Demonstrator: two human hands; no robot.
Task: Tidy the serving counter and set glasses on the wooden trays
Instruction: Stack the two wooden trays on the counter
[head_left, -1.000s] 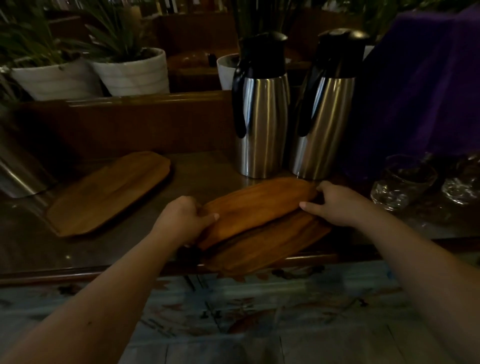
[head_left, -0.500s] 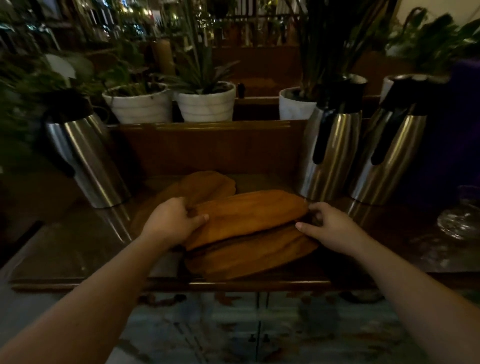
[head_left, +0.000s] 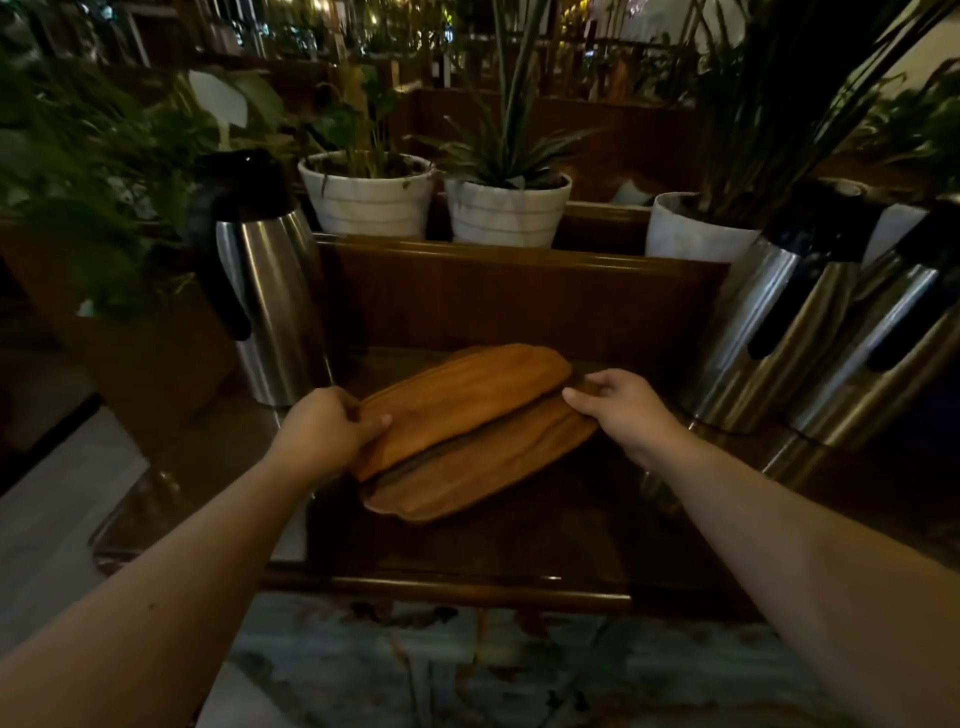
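Two oval wooden trays lie stacked and slightly offset at the middle of the dark counter (head_left: 467, 551). The upper tray (head_left: 467, 400) is lighter and tilts up toward the back. The lower tray (head_left: 488, 473) sticks out toward me. My left hand (head_left: 327, 431) grips the left end of the upper tray, thumb on top. My right hand (head_left: 623, 410) holds the right end of the stack, fingers over the lower tray's rim. No glasses are in view.
A steel flask with a black handle (head_left: 270, 312) stands left of the trays. Two more flasks (head_left: 769, 322) (head_left: 872, 358) stand close on the right. White plant pots (head_left: 369, 200) (head_left: 506, 210) sit on the ledge behind.
Both hands have carried the stacked trays leftward along the counter, toward where a third tray lay. That tray is now hidden, and the glasses on the right have left the view.
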